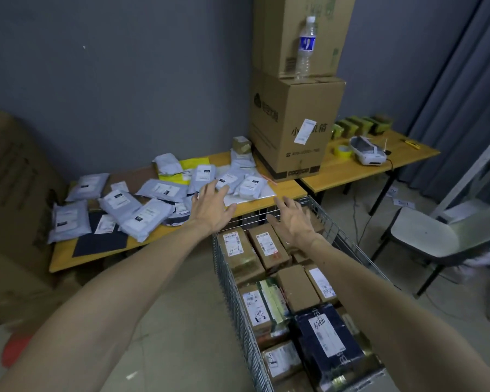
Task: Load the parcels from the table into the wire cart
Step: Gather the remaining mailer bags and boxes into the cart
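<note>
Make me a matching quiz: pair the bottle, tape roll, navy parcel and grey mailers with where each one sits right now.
Things:
1. bottle
2. tape roll
3. navy parcel
4. grey mailers

Places:
A. in the cart
B. spread on the left table
C. on the cartons
D. on the right table

Pairs: 1-C, 2-D, 3-A, 4-B.
</note>
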